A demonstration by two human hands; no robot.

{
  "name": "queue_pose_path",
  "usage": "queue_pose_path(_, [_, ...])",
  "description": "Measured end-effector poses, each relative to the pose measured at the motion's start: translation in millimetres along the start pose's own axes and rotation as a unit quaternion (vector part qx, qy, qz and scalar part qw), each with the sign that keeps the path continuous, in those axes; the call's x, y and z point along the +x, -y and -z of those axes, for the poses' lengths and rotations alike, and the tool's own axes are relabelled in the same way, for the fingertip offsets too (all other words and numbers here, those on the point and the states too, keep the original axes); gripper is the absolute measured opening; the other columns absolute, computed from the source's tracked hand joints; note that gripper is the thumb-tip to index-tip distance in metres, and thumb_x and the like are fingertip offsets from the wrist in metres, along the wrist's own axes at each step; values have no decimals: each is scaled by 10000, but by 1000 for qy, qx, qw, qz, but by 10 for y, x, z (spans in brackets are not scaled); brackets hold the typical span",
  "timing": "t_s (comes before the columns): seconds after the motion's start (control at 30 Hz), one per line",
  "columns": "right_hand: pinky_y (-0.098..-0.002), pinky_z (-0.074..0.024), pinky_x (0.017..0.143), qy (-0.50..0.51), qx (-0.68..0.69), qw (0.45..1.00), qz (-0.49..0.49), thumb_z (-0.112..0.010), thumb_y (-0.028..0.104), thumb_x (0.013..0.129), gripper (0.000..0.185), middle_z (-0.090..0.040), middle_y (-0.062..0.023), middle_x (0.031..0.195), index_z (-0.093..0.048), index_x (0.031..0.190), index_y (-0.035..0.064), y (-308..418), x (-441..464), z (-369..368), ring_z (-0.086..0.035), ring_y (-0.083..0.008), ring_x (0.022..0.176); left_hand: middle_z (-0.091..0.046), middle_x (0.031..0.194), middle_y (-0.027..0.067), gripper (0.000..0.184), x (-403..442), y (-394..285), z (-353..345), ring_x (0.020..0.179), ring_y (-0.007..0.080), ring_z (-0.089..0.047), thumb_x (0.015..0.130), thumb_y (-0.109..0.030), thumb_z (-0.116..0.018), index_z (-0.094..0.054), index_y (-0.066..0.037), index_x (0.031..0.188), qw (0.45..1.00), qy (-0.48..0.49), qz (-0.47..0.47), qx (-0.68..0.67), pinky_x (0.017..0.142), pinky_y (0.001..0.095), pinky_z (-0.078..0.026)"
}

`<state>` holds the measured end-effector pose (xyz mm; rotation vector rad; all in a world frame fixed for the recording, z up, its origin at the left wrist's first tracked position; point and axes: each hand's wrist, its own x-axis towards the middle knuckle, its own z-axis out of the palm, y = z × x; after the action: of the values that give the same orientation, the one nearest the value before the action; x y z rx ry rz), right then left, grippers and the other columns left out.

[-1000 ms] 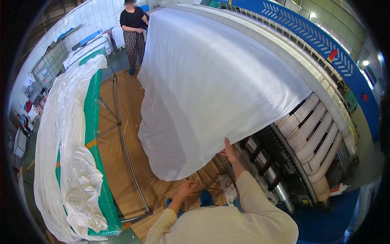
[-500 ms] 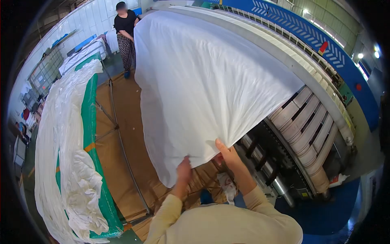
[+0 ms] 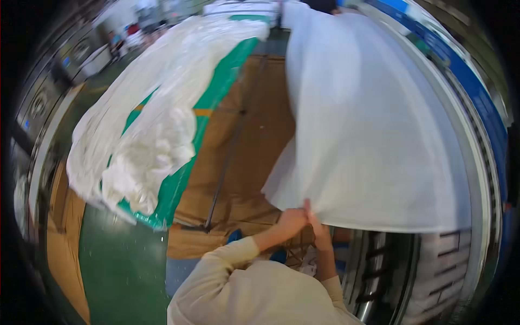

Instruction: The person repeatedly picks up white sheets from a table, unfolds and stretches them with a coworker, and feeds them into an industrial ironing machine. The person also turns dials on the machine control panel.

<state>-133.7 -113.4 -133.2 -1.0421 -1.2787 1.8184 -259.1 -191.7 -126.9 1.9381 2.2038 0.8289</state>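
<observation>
While I follow the work from afar through the head camera, both bare hands meet at the near edge of a broad white sheet (image 3: 379,135); the right hand (image 3: 322,234) grips that edge, one digit standing up against the cloth, and creases run upward from the pinch; the left hand (image 3: 292,221) is curled in close beside it, but blur and overlap hide its fingertips from me, so I cannot tell whether it too has hold of the cloth.

The sheet spreads ahead and to the right of the hands; its far end rises toward a co-worker (image 3: 320,5), of whom I see little more than dark hair above the cloth; its right side lies along a pale rail (image 3: 483,168), with a blue panel (image 3: 476,100) beyond; below its near hem I make out a metal shaft (image 3: 372,281) and pale belts (image 3: 440,273); its left corner hangs free over brown sheeting (image 3: 257,146) on the floor.

Well to the left, a green-covered table (image 3: 187,176) bears heaped white fabric (image 3: 149,173); a thin metal bar (image 3: 221,179) stands between that table and the sheet; near the wearer's feet, a blue shoe (image 3: 234,236) shows.
</observation>
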Motion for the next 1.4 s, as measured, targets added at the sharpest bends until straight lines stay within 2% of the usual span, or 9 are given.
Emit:
queue_pose_path(0.2, [-350,-476,895,67,196,975,-83,-467,372,988,440,-568,-68,1213,-462,1302,64,-433,244,155,-552,-211,1088,-633,777,188,559,31,237,241,710,377,-625,810,-235,-612,-415,-2,1278,984,127,95,-83,611,469,-508])
queue_pose_path(0.4, [-456,-439,988,-106,81,976,-174,-485,461,964,637,-406,-125,1425,-296,1449,94,-532,162,835,-461,-302,1256,-633,1026,206,428,-926,1891,1170,892,357,-631,800,-222,-598,-538,-36,1181,941,-82,328,-29,762,477,-504])
queue_pose_path(0.47, [-462,-434,993,-76,76,983,-152,-497,459,960,642,-407,-123,1428,-297,1449,95,-302,67,577,-456,-303,1262,-631,1046,204,366,-1254,2257,1891,967,381,-607,786,-194,-613,-580,-30,1111,863,-101,496,-15,818,478,-496])
queue_pose_path(0.6, [-442,-494,942,55,147,987,-36,-525,420,955,596,-498,-104,1351,-345,1413,85,701,-145,-321,-527,-285,1184,-554,1085,231,610,-2334,3582,2504,1010,402,-525,748,-226,-706,-479,8,1264,812,-324,435,216,892,493,-425])
queue_pose_path(0.8, [-386,-543,845,-69,280,955,70,-537,380,958,520,-565,-108,1268,-442,1348,49,1309,-367,-658,-575,-254,1115,-577,1096,223,712,-2926,4392,3632,999,401,-539,765,-460,-709,-480,10,1248,620,-384,579,365,839,499,-453])
queue_pose_path(1.2, [-395,-507,545,-467,-149,868,-76,-629,301,898,410,-601,-110,932,-540,1204,44,-532,442,976,-583,-228,632,-619,744,84,231,-3643,4862,3925,727,226,-615,893,-244,-626,-559,-31,831,772,-324,537,102,688,334,-473])
queue_pose_path(1.27, [-356,-486,546,-391,80,915,-48,-600,248,918,226,-590,-81,861,-600,1059,71,-945,589,590,-555,-200,641,-617,775,17,138,-3458,4311,4104,749,123,-580,931,-151,-575,-555,-28,873,770,-445,440,-123,681,293,-460])
queue_pose_path(1.33, [-302,-500,650,-73,-111,981,-141,-563,231,948,196,-651,-49,996,-609,1097,111,-1231,760,-149,-625,-193,859,-637,894,-12,123,-2894,3713,4007,756,65,-543,942,-114,-547,-594,-17,1000,638,-658,345,-204,690,244,-448])
queue_pose_path(1.4, [-300,-474,766,76,-32,989,-120,-508,402,968,371,-635,-79,1070,-576,1123,72,-628,352,-2279,-619,-178,967,-635,1034,6,253,-2446,3102,3905,771,49,-523,930,-119,-554,-604,-14,1154,660,-628,279,-302,719,216,-441])
